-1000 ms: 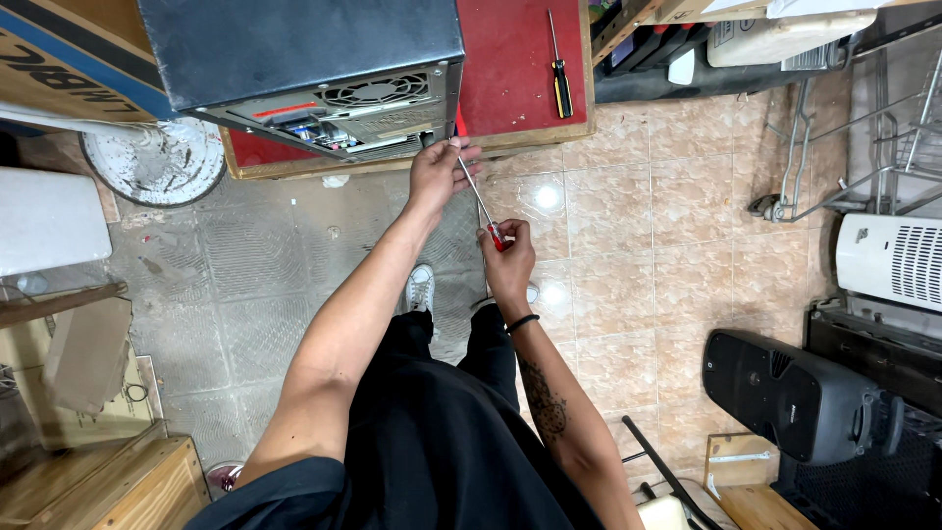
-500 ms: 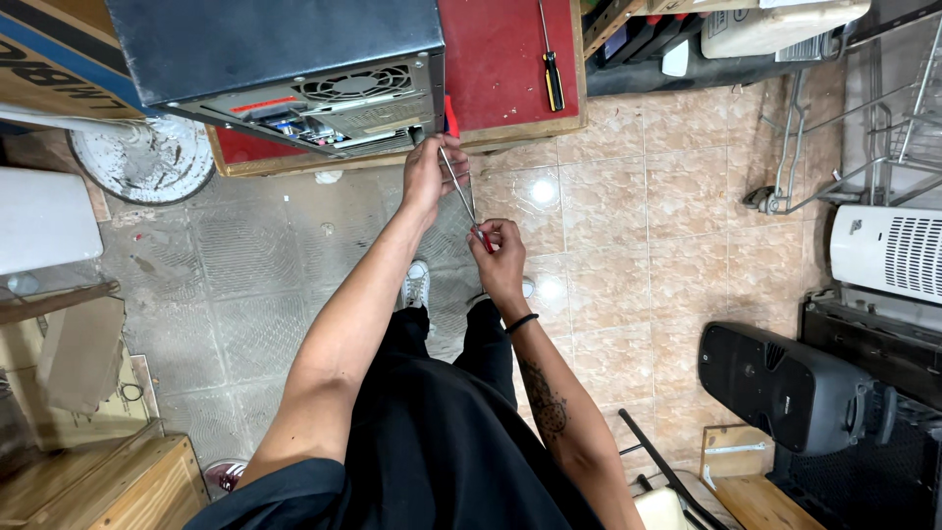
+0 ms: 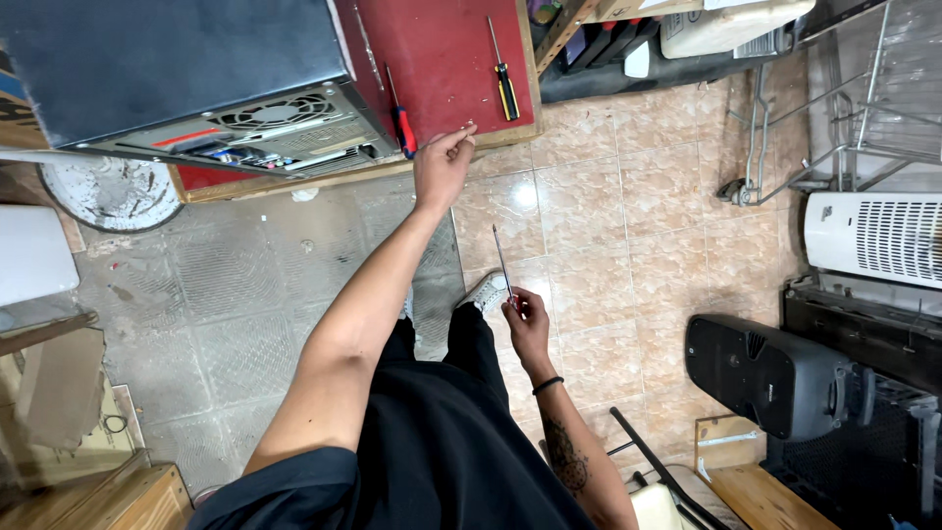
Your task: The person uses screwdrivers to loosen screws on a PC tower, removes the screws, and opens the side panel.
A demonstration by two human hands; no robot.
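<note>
Head view: left hand (image 3: pixel 444 165) stretched to the red worktop (image 3: pixel 442 59) edge, fingertips pinched narrow over small specks there, possibly screws. Right hand (image 3: pixel 528 319) low by the lap, grip closed on a thin red-handled screwdriver (image 3: pixel 503 263), shaft pointing up. Computer case (image 3: pixel 196 83) lying side-on, rear fan showing; probably mid-job, two more screwdrivers (image 3: pixel 504 69) unused nearby.

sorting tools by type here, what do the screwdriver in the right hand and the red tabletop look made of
Screwdriver: thin, shiny shaft, probably steel; the handle is hidden in the right hand. Tabletop: matte red surface with a pale wood edge, likely a painted or covered board.
</note>
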